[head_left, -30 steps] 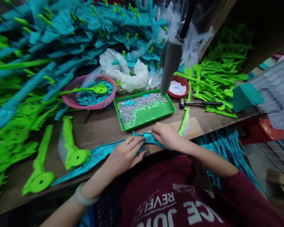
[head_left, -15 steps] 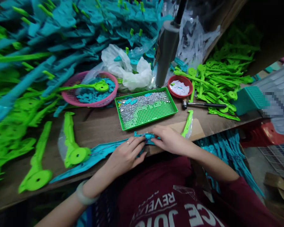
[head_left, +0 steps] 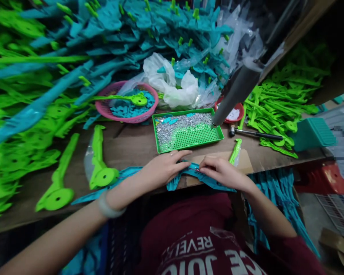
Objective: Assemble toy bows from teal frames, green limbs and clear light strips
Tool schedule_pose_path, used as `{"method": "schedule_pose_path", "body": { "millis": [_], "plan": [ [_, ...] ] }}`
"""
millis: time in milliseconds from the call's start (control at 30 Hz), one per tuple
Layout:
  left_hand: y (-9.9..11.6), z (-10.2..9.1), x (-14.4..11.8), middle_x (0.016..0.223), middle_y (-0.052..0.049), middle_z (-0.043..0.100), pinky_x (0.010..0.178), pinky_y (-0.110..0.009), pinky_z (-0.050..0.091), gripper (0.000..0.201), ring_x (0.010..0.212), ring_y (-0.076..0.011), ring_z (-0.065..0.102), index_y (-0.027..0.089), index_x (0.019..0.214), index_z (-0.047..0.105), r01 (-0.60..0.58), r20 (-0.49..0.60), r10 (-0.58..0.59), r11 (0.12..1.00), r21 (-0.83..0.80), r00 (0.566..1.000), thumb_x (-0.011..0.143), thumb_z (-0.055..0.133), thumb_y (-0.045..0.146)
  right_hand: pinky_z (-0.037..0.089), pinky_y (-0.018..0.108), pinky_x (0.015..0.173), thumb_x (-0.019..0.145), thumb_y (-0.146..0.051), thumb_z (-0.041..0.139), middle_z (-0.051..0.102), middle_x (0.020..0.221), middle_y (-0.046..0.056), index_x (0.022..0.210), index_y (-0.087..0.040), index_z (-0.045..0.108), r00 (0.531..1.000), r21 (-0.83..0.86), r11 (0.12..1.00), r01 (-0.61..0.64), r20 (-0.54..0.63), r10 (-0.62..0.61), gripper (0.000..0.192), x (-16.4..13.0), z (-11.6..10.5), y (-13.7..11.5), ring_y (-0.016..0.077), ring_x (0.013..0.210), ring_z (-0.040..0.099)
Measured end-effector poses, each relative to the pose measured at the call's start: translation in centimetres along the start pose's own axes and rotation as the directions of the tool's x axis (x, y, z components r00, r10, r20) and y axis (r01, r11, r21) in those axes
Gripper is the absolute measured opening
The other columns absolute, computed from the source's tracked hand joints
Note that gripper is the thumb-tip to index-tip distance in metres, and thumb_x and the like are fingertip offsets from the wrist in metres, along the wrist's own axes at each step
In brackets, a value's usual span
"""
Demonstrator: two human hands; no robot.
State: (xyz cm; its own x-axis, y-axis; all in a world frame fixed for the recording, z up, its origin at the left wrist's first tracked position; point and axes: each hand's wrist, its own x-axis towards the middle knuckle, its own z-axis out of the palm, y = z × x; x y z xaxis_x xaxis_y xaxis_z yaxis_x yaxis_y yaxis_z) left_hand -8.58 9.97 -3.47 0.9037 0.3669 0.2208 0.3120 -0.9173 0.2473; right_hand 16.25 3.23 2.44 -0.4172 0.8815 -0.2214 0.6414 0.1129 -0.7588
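Since a second ago our left hand [head_left: 163, 170] has slid forward, now lying flat on the teal plastic piece [head_left: 186, 175] at the table's [head_left: 131, 147] near edge, just before the green tray [head_left: 189, 137]. Our right hand [head_left: 223, 173] pinches that same piece, fingers closed on it.

Your left hand [head_left: 164, 168] covers the middle of the teal plastic part [head_left: 189, 173], so where its two stretches meet cannot be told. What your right hand [head_left: 222, 172] pinches between its fingers [head_left: 203, 169] is too small to make out. The heap of teal and green pieces [head_left: 46, 76] at the left is smeared by blur and cut off by the edge. The grey tube [head_left: 237, 93] hides part of the red bowl [head_left: 234, 114].
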Motion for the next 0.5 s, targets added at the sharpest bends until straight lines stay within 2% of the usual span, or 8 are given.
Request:
{"method": "schedule_pose_path", "body": {
  "millis": [100, 200, 267, 367, 433, 500],
  "plan": [
    [-0.9, 0.3, 1.0, 0.123, -0.012, 0.068, 0.084, -0.033, 0.059, 0.021, 0.102, -0.0209, 0.067, 0.017, 0.101, 0.067, -0.054, 0.017, 0.054, 0.997, -0.047, 0.998, 0.103, 0.047, 0.024, 0.037, 0.027, 0.073, 0.099, -0.018, 0.051, 0.059, 0.084, 0.002, 0.084, -0.017, 0.058, 0.991, -0.159, 0.984, -0.079, -0.122, 0.060, 0.017, 0.5, 0.7, 0.2, 0.0162, 0.081, 0.057],
    [-1.0, 0.6, 0.6, 0.113, -0.010, 0.069, 0.081, -0.030, 0.058, 0.025, 0.097, -0.0185, 0.066, 0.016, 0.097, 0.066, -0.055, -0.113, 0.047, 0.996, -0.068, 0.993, 0.105, 0.042, 0.022, 0.033, 0.029, 0.069, 0.098, -0.015, 0.049, 0.057, 0.083, 0.003, 0.082, -0.018, 0.055, 0.955, -0.297, 0.927, -0.231, -0.251, 0.158, 0.017, 1.0, 1.4, 1.3, 0.0174, 0.077, 0.055],
    [-0.8, 0.7, 0.0, 0.111, -0.010, 0.069, 0.081, -0.032, 0.057, 0.027, 0.096, -0.0188, 0.065, 0.016, 0.095, 0.065, -0.046, -0.179, 0.035, 0.997, -0.058, 0.983, 0.105, 0.041, 0.021, 0.033, 0.030, 0.068, 0.097, -0.014, 0.049, 0.057, 0.082, 0.003, 0.082, -0.018, 0.055, 0.944, -0.319, 0.909, -0.266, -0.277, 0.179, 0.017, 1.1, 1.8, 1.9, 0.0177, 0.076, 0.054],
    [-0.4, 0.7, -0.5, 0.106, -0.010, 0.070, 0.079, -0.032, 0.056, 0.025, 0.091, -0.0190, 0.064, 0.016, 0.094, 0.064, -0.055, -0.193, 0.044, 0.997, -0.051, 0.980, 0.104, 0.042, 0.019, 0.036, 0.030, 0.068, 0.096, -0.015, 0.050, 0.058, 0.086, 0.004, 0.086, -0.019, 0.058, 0.952, -0.333, 0.919, -0.214, -0.283, 0.119, 0.013, 1.0, 2.2, 2.2, 0.0183, 0.079, 0.056],
    [-0.2, 0.8, -0.5, 0.103, -0.009, 0.070, 0.078, -0.032, 0.055, 0.023, 0.090, -0.0189, 0.064, 0.016, 0.094, 0.064, -0.055, -0.211, 0.044, 0.997, -0.045, 0.976, 0.104, 0.043, 0.019, 0.040, 0.030, 0.072, 0.096, -0.017, 0.052, 0.060, 0.094, 0.006, 0.095, -0.018, 0.061, 0.964, -0.364, 0.923, -0.127, -0.266, 0.028, 0.009, 1.0, 2.4, 1.6, 0.0195, 0.086, 0.057],
    [0.0, 1.0, -0.3, 0.101, -0.009, 0.069, 0.078, -0.032, 0.055, 0.021, 0.090, -0.0191, 0.063, 0.016, 0.094, 0.063, -0.037, -0.233, 0.027, 0.999, -0.040, 0.972, 0.103, 0.045, 0.019, 0.045, 0.033, 0.079, 0.097, -0.022, 0.055, 0.061, 0.101, 0.008, 0.103, -0.018, 0.063, 0.976, -0.428, 0.904, -0.007, -0.201, -0.087, 0.011, 1.3, 2.5, 0.7, 0.0222, 0.095, 0.057]
  ]
}}
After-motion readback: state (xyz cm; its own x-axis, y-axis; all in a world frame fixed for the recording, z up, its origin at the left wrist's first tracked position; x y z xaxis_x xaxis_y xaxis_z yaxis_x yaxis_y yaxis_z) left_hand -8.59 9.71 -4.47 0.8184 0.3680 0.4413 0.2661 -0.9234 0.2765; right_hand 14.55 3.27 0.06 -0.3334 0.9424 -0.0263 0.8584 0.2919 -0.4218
